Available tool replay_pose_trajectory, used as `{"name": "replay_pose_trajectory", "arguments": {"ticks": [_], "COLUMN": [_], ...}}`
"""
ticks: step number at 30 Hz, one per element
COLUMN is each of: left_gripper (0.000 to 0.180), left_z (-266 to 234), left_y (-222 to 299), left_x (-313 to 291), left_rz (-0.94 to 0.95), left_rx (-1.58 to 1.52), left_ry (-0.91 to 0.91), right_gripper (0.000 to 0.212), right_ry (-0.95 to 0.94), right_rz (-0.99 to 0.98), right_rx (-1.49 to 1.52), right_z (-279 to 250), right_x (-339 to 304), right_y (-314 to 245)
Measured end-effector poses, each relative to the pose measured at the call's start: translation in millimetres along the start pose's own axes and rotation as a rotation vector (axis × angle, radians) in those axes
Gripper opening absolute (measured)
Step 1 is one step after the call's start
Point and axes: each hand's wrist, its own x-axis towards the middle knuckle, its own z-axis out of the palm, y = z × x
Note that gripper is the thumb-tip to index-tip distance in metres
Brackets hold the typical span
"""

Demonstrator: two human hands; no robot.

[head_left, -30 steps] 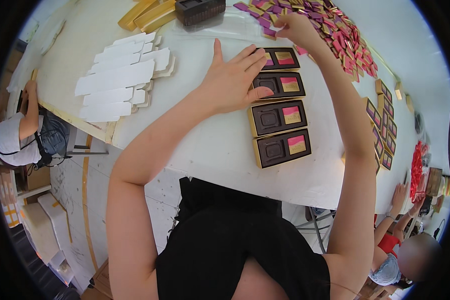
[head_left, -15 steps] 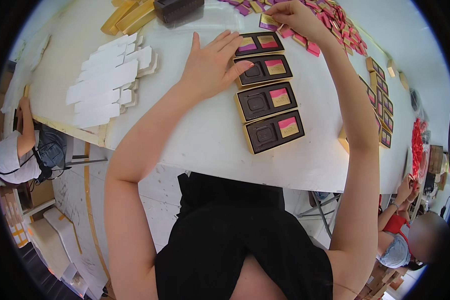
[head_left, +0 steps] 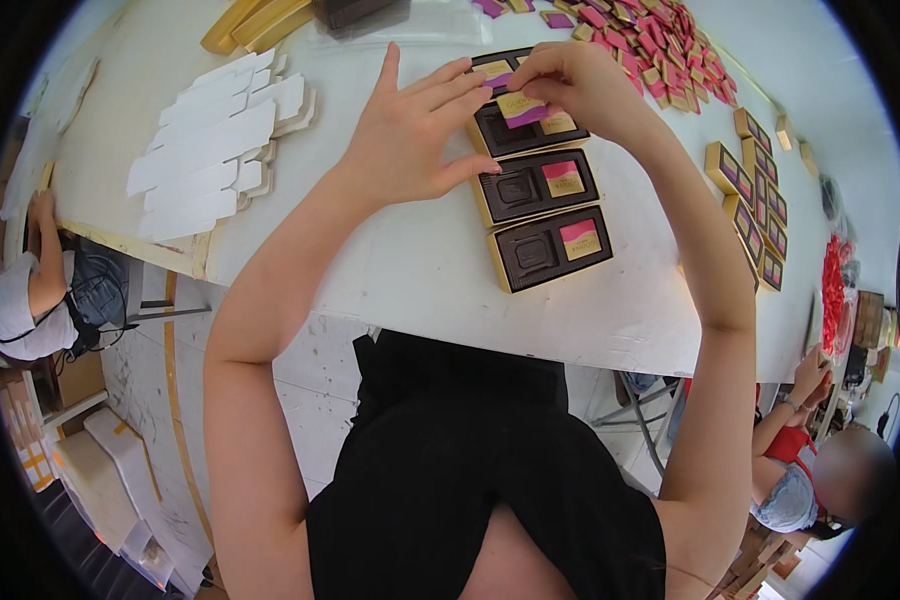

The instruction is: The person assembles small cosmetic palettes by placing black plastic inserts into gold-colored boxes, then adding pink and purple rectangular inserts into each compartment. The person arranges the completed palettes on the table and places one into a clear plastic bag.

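Several small gold boxes with dark two-part trays stand in a column on the table. In the nearest box (head_left: pixel 503 273), a pink-and-gold wrapped chocolate (head_left: pixel 579 240) fills the right compartment, and the left one is bare. The third box from the far end (head_left: pixel 488 208) looks the same. Over the second box's left compartment, my right hand (head_left: pixel 595 95) pinches a purple-and-gold wrapped chocolate (head_left: pixel 522 110). My left hand (head_left: pixel 405 135) is spread open along the column's left side, fingertips by the far boxes and thumb at the third. The farthest box is partly hidden by my hands.
Loose wrapped chocolates (head_left: pixel 660 50) lie heaped at the far right. Filled boxes (head_left: pixel 760 200) are grouped at the right edge. White folded cartons (head_left: pixel 205 150) lie left, with gold cartons (head_left: pixel 245 25) and a dark tray stack (head_left: pixel 355 10) behind. Other people sit at both sides.
My right hand has come back from the heap toward me, carrying the purple-and-gold chocolate over the second box. The column of boxes has shifted slightly away from me.
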Motion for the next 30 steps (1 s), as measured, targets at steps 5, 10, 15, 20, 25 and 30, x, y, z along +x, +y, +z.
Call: {"name": "replay_pose_trajectory", "arguments": {"ticks": [5,10,15,20,25,30], "left_gripper": [0.062,0.026,0.005,0.022,0.025,0.012], "left_z": [4,12,15,7,5,4], "left_y": [-2,3,18,31,20,21], "left_x": [0,4,9,16,17,12], "left_rz": [0.003,-0.253,-0.259,-0.625,-0.664,-0.503], "left_rx": [-0.009,-0.409,-0.408,-0.856,-1.093,-0.666], "left_ry": [0.071,0.185,0.352,0.299,0.379,0.195], "right_gripper": [0.017,0.015,0.013,0.015,0.016,0.014], "right_ry": [0.06,0.14,0.256,0.286,0.391,0.276], "right_rz": [0.12,-0.136,-0.008,0.017,0.164,0.024], "right_rx": [0.117,0.171,0.605,0.705,0.913,0.71], "right_z": [-2,3,19,26,27,15], "right_x": [-7,-20,-16,-13,-13,-10], "right_y": [-9,-16,-27,-28,-43,-24]}}
